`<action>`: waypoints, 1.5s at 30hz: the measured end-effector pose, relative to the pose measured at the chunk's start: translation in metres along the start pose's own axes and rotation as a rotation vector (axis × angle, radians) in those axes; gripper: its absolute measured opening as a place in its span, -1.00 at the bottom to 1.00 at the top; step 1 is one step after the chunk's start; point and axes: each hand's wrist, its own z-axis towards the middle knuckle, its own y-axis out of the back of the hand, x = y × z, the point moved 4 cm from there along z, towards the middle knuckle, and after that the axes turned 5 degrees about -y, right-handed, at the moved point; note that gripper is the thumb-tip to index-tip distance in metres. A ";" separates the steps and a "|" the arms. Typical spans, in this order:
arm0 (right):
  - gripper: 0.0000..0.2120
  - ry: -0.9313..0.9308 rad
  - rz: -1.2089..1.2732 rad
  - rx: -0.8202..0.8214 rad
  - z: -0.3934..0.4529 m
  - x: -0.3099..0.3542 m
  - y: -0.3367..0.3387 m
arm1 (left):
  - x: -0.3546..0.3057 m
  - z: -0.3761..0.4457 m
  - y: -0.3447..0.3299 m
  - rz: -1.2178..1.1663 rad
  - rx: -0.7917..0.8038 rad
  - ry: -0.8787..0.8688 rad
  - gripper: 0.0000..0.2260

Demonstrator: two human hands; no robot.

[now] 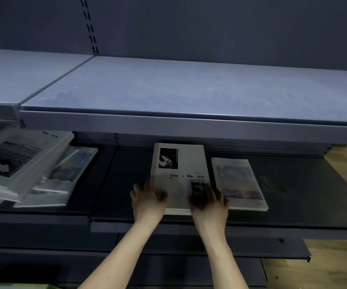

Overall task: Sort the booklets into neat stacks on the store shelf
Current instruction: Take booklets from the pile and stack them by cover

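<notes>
A stack of white booklets point(179, 167) with a black photo and dark lettering on the cover lies in the middle of the dark lower shelf point(306, 197). My left hand point(147, 198) rests on its near left corner, thumb on the cover. My right hand point(209, 200) presses on the near right corner, fingers spread over the cover. Just to the right lies a second stack of booklets point(239, 182) with a blue-purple picture. On the left, an untidy pile of booklets point(22, 163) lies skewed and overlapping, with the same white title on top and blue-picture ones point(72, 170) beneath.
A wide grey upper shelf point(189, 90) juts out above the booklets, its front lip overhanging the lower shelf. A slotted upright point(89, 24) runs up the dark back wall. Lower shelves step out below my arms. Wooden floor point(335, 268) shows at the right.
</notes>
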 end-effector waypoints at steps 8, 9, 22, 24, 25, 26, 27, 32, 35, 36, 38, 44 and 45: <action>-0.41 -0.031 -0.065 -0.008 0.000 0.003 -0.003 | 0.002 0.001 0.003 -0.013 0.009 -0.025 -0.34; -0.42 -0.033 -0.079 -0.037 0.000 0.006 -0.001 | 0.003 0.002 0.003 -0.023 0.017 -0.035 -0.35; -0.53 0.065 0.196 0.233 -0.027 0.099 -0.039 | 0.046 0.011 0.078 -0.096 -0.161 -0.038 -0.48; -0.53 0.069 0.249 0.298 -0.036 0.118 -0.050 | 0.059 0.009 0.095 -0.076 -0.200 -0.017 -0.50; -0.53 0.078 0.272 0.329 -0.041 0.128 -0.056 | 0.066 0.008 0.104 -0.061 -0.216 -0.004 -0.51; -0.54 0.084 0.287 0.354 -0.046 0.138 -0.062 | 0.074 0.006 0.113 -0.049 -0.234 0.006 -0.52; -0.54 0.090 0.292 0.376 -0.051 0.147 -0.067 | 0.081 0.005 0.122 -0.044 -0.251 0.013 -0.52; -0.53 0.132 0.308 0.432 -0.074 0.194 -0.090 | 0.123 -0.001 0.168 -0.050 -0.324 0.035 -0.55; -0.53 0.132 0.328 0.467 -0.091 0.221 -0.105 | 0.147 -0.003 0.195 -0.064 -0.384 0.059 -0.58; -0.54 0.130 0.342 0.476 -0.097 0.230 -0.111 | 0.155 -0.004 0.204 -0.064 -0.414 0.062 -0.60; -0.55 0.134 0.363 0.496 -0.109 0.248 -0.121 | 0.171 -0.008 0.222 -0.064 -0.468 0.068 -0.62; -0.58 0.186 0.375 0.582 -0.149 0.297 -0.152 | 0.227 -0.013 0.263 -0.111 -0.524 0.122 -0.57; -0.62 0.184 0.377 0.598 -0.154 0.303 -0.157 | 0.236 -0.014 0.269 -0.118 -0.530 0.127 -0.57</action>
